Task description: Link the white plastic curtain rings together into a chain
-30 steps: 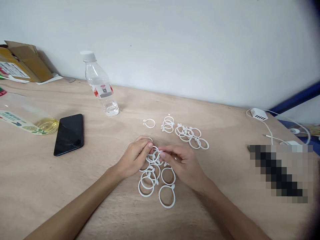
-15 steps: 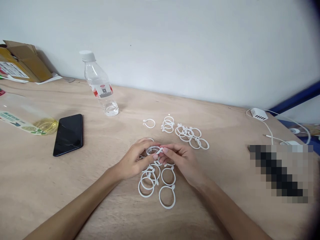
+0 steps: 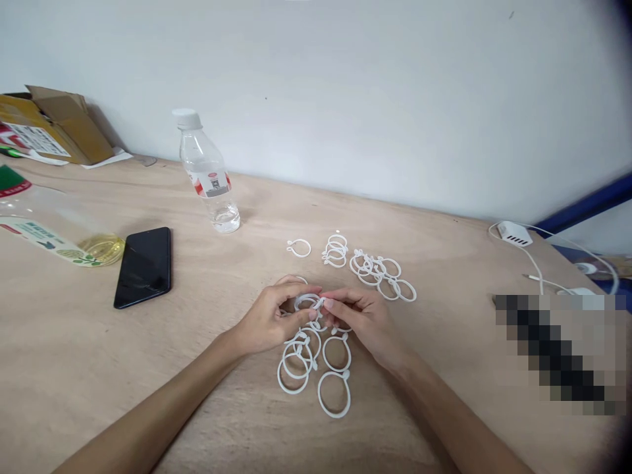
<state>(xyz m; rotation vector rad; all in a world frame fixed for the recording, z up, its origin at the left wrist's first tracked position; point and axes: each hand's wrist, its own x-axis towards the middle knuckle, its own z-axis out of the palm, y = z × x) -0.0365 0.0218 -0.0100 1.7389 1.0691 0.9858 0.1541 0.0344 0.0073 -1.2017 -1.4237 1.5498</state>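
Observation:
Between both hands is a white plastic curtain ring (image 3: 307, 298), pinched at its small joined end. My left hand (image 3: 276, 315) is closed around one side of it, thumb and fingertips on the ring. The fingertips of my right hand (image 3: 363, 319) press on the joined end from the other side and partly hide it. Just below the hands lie several loose rings, among them a nearer ring (image 3: 334, 395) and an overlapping ring (image 3: 292, 375). Beyond the hands, a single ring (image 3: 310, 248) lies apart, beside a short stack (image 3: 336, 251) and a tangled group (image 3: 378, 271).
A clear water bottle (image 3: 213, 184) stands at the back left. A black phone (image 3: 143, 266) lies near a bottle of yellow liquid (image 3: 59, 230). An opened cardboard box (image 3: 74, 128) sits by the wall. At right are a white power strip (image 3: 514, 234), cables and a blurred-out dark item (image 3: 550, 349).
The view has shifted slightly, so everything sits a little further right and lower. Both hands stay on the same curtain ring, with only slight finger movement.

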